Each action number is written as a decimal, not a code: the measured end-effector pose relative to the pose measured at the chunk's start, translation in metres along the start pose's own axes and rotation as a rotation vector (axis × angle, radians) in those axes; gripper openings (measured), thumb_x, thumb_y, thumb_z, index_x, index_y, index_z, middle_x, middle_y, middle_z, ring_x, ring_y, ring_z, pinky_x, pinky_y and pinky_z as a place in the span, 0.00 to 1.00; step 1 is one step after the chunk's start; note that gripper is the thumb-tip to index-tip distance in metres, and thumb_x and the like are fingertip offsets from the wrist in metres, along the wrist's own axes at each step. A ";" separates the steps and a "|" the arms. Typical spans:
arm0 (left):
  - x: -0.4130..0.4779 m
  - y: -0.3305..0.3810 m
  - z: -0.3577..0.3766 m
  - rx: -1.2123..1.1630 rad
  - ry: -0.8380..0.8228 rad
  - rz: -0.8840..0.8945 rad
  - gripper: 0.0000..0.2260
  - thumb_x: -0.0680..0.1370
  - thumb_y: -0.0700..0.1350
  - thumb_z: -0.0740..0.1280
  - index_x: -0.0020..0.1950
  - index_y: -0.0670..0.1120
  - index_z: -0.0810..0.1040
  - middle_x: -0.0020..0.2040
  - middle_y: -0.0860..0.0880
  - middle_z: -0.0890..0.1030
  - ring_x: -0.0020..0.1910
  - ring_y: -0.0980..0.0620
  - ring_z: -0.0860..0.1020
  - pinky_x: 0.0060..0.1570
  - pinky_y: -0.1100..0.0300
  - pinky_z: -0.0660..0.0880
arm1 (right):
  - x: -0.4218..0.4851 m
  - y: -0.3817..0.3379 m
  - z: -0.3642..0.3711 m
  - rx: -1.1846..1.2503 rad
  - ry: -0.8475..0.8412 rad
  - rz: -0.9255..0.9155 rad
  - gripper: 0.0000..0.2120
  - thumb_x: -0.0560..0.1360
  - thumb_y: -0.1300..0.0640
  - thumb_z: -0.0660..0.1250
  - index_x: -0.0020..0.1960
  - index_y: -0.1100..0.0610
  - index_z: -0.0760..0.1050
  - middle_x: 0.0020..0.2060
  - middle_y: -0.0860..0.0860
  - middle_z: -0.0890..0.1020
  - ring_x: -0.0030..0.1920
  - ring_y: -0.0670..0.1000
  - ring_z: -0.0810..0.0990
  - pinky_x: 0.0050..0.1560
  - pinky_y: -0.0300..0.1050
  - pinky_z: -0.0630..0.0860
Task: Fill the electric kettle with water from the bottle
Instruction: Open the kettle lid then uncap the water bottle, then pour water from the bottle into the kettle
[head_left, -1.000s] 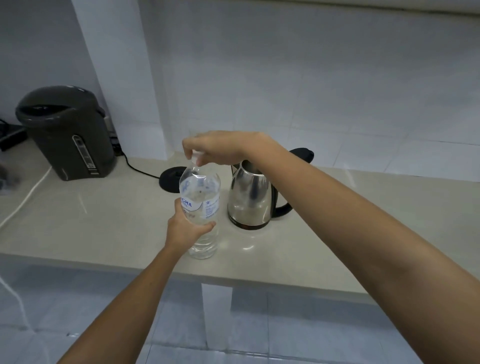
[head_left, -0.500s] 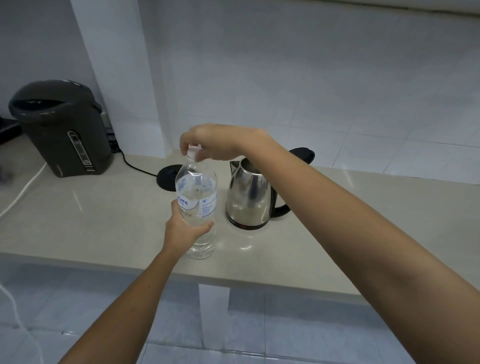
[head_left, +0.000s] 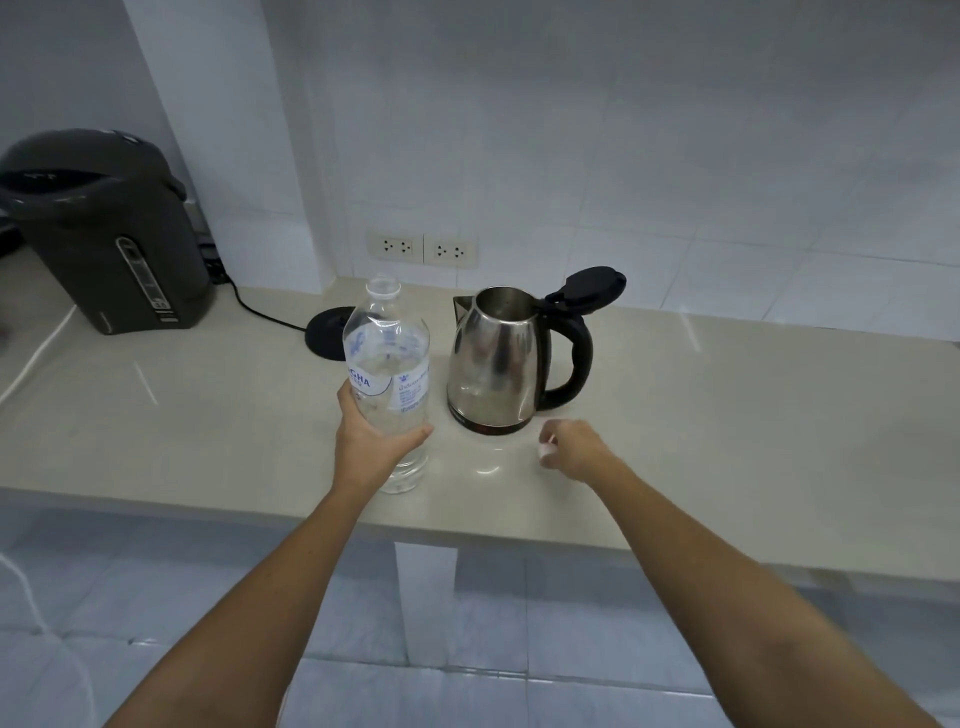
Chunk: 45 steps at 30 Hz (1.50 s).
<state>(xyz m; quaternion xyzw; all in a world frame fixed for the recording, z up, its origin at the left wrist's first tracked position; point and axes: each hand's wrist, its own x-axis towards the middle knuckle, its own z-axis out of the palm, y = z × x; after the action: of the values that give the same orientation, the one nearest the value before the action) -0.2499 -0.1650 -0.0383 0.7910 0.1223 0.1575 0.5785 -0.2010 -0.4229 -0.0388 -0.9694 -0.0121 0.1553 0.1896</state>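
A clear plastic water bottle (head_left: 387, 358) with a white and blue label stands upright on the beige counter (head_left: 727, 415), its mouth uncapped. My left hand (head_left: 371, 447) grips its lower half. Just to its right stands the steel electric kettle (head_left: 493, 358) with a black handle and its black lid (head_left: 592, 286) flipped open. My right hand (head_left: 569, 449) rests low over the counter in front of the kettle, fingers curled around the small white bottle cap (head_left: 545, 447).
The kettle's round black base (head_left: 327, 335) lies behind the bottle, its cord running left. A dark hot-water dispenser (head_left: 104, 234) stands at the far left. Two wall sockets (head_left: 421, 248) sit behind. The counter's front edge is close to my arms.
My right hand has left the bottle's neck with the cap and come down to the counter in front of the kettle. The bottle now stands uncapped, still held by my left hand.
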 end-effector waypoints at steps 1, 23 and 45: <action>0.000 0.000 0.001 0.003 0.011 -0.006 0.43 0.62 0.44 0.82 0.69 0.49 0.61 0.60 0.54 0.74 0.57 0.54 0.74 0.56 0.61 0.72 | -0.002 0.010 0.011 0.006 -0.002 0.046 0.13 0.74 0.60 0.68 0.58 0.58 0.76 0.58 0.58 0.76 0.56 0.59 0.77 0.49 0.44 0.73; 0.055 0.065 0.007 0.299 0.007 0.094 0.34 0.61 0.46 0.78 0.63 0.48 0.67 0.55 0.50 0.78 0.53 0.47 0.76 0.51 0.55 0.74 | 0.000 -0.050 -0.124 -0.461 0.809 -0.364 0.19 0.75 0.56 0.61 0.64 0.60 0.75 0.65 0.55 0.77 0.66 0.58 0.74 0.65 0.57 0.68; 0.093 0.115 -0.015 1.128 -0.084 0.202 0.33 0.64 0.49 0.74 0.64 0.48 0.63 0.59 0.46 0.73 0.59 0.43 0.71 0.51 0.47 0.71 | 0.000 -0.042 -0.143 -0.540 0.279 -0.084 0.35 0.79 0.49 0.58 0.79 0.59 0.47 0.79 0.52 0.49 0.78 0.56 0.44 0.75 0.60 0.52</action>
<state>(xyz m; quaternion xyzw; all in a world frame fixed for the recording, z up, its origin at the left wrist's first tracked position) -0.1691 -0.1516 0.0851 0.9905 0.0881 0.0906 0.0534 -0.1558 -0.4361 0.1026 -0.9954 -0.0670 0.0037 -0.0690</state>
